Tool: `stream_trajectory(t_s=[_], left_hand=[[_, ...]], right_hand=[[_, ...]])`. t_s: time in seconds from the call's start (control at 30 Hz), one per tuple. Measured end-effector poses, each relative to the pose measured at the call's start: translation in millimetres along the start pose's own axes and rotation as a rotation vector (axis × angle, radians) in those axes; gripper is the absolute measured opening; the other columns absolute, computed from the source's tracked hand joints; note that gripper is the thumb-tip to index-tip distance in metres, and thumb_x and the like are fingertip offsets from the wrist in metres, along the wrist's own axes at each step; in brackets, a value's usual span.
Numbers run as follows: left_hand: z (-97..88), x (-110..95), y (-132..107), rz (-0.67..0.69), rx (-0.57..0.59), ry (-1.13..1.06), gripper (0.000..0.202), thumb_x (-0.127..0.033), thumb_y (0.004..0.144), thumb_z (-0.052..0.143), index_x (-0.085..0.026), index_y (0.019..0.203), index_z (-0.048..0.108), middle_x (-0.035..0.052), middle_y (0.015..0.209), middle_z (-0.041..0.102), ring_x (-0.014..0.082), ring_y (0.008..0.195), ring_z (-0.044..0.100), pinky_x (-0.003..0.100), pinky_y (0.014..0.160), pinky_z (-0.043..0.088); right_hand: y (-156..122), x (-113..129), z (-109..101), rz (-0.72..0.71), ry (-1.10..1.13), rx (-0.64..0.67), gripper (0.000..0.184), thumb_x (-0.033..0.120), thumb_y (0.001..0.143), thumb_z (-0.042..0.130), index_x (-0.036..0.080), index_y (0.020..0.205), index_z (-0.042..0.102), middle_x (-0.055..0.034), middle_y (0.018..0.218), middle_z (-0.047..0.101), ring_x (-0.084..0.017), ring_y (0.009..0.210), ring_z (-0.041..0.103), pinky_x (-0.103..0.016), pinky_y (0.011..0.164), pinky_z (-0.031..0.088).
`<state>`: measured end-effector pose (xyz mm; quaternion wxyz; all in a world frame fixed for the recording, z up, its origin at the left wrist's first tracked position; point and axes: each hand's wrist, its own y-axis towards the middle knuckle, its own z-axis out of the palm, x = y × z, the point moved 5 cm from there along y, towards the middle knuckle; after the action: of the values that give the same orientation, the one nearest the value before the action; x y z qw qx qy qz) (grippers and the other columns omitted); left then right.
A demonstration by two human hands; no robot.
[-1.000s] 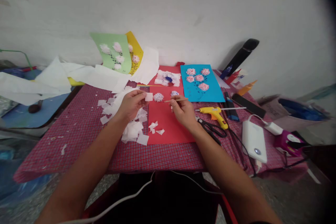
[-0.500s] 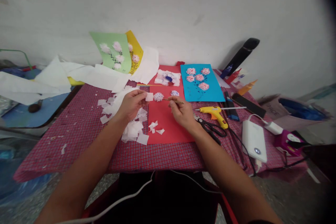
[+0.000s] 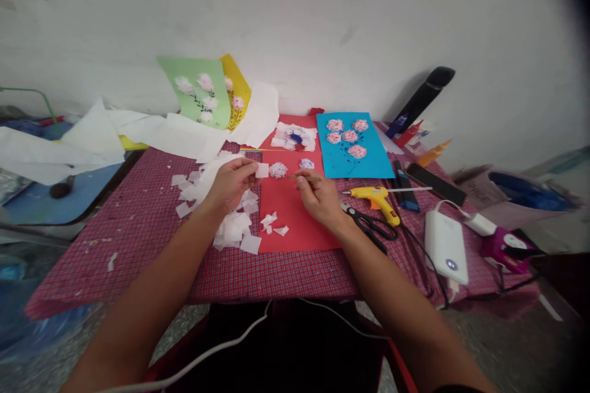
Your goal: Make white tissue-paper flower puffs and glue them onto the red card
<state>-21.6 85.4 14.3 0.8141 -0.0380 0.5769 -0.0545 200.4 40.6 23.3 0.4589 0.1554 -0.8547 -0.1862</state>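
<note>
Between thumb and fingers, my left hand (image 3: 234, 181) pinches a small white paper square (image 3: 262, 170) over the left edge of a red sheet (image 3: 295, 221). My right hand (image 3: 318, 196) grips a thin brown stick (image 3: 304, 178), its tip pointing left. Just beyond the fingers, two fluffy paper flowers with blue-purple specks sit on the sheet: the left flower (image 3: 278, 170) beside the paper square, the right flower (image 3: 306, 163) above the stick. Torn paper bits (image 3: 271, 224) lie lower on the sheet. Loose paper squares (image 3: 233, 227) are heaped under and around my left wrist.
Crumpled paper with blue and red paint (image 3: 295, 137) lies at the sheet's top. Right of it are a blue flower card (image 3: 354, 163), yellow glue gun (image 3: 375, 198), black scissors (image 3: 373, 224) and white power bank (image 3: 445, 249). A green flower card (image 3: 198, 86) leans against the wall.
The stick's tip has shifted very slightly in my right hand. My left hand and the paper square stay in place.
</note>
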Motion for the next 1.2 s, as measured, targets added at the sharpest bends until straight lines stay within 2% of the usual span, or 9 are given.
stream_trajectory(t_s=[0.13,0.3,0.53,0.73,0.87,0.97,1.1,1.2], left_hand=[[-0.1,-0.4,-0.4,0.003,0.001,0.000,0.023,-0.026,0.069,0.084,-0.015,0.080,0.067,0.0036,0.076,0.069,0.0141,0.068,0.066,0.033,0.074,0.055],[0.1,-0.4,-0.9,0.001,-0.005,-0.004,0.024,-0.027,0.068,0.085,-0.015,0.080,0.068,0.0038,0.076,0.069,0.0144,0.068,0.066,0.033,0.074,0.056],[-1.4,1.2,0.9,0.008,0.003,0.003,0.023,-0.026,0.069,0.084,-0.015,0.080,0.068,0.0040,0.076,0.070,0.0144,0.068,0.066,0.034,0.074,0.056],[-1.3,0.7,0.4,0.016,-0.011,-0.001,0.022,-0.026,0.068,0.084,-0.015,0.079,0.068,0.0040,0.075,0.070,0.0142,0.067,0.066,0.032,0.071,0.056],[-2.4,-1.2,2.1,0.072,-0.050,-0.013,0.024,-0.028,0.067,0.084,-0.014,0.079,0.068,0.0031,0.072,0.069,0.0132,0.064,0.065,0.030,0.067,0.056],[-4.9,-3.0,3.6,0.119,-0.096,-0.042,0.024,-0.028,0.067,0.084,-0.014,0.079,0.068,0.0017,0.070,0.067,0.0122,0.061,0.064,0.028,0.064,0.055],[-5.3,-3.8,3.8,0.124,-0.107,-0.060,0.021,-0.025,0.068,0.083,-0.015,0.079,0.068,0.0012,0.070,0.066,0.0112,0.060,0.063,0.027,0.063,0.056],[-4.9,-4.1,3.4,0.124,-0.100,-0.057,0.020,-0.025,0.069,0.083,-0.014,0.078,0.068,0.0011,0.070,0.065,0.0109,0.059,0.062,0.027,0.064,0.056]], right_hand=[[1.3,1.5,-1.4,-0.003,-0.021,-0.006,0.027,0.039,0.101,0.048,0.025,0.105,0.070,-0.0055,0.086,0.073,-0.023,0.078,0.068,-0.035,0.074,0.049],[0.8,4.2,-4.2,-0.005,-0.029,-0.015,0.029,0.039,0.102,0.046,0.023,0.088,0.065,-0.0047,0.077,0.069,-0.021,0.070,0.063,-0.033,0.068,0.044],[-1.8,4.9,-5.5,-0.034,-0.053,-0.024,0.030,0.040,0.103,0.044,0.023,0.085,0.061,-0.0044,0.076,0.066,-0.021,0.071,0.061,-0.033,0.068,0.042],[-2.0,6.7,-10.0,-0.009,0.024,-0.067,0.033,0.040,0.103,0.044,0.023,0.075,0.053,-0.0012,0.066,0.058,-0.018,0.062,0.056,-0.032,0.062,0.039],[-1.3,-0.8,-12.4,0.084,0.145,-0.135,0.035,0.044,0.103,0.045,0.022,0.076,0.053,0.0002,0.065,0.056,-0.016,0.060,0.053,-0.031,0.059,0.039],[-1.0,-4.4,-12.1,0.100,0.188,-0.153,0.035,0.045,0.103,0.046,0.022,0.078,0.055,0.0005,0.066,0.057,-0.016,0.060,0.053,-0.030,0.059,0.040],[-0.8,-3.6,-10.1,0.082,0.147,-0.130,0.034,0.044,0.103,0.046,0.021,0.079,0.057,0.0001,0.066,0.058,-0.016,0.060,0.053,-0.030,0.059,0.041],[0.2,0.9,-6.1,0.037,0.125,-0.064,0.032,0.041,0.103,0.046,0.021,0.083,0.061,-0.0012,0.070,0.063,-0.016,0.062,0.058,-0.030,0.061,0.044]])
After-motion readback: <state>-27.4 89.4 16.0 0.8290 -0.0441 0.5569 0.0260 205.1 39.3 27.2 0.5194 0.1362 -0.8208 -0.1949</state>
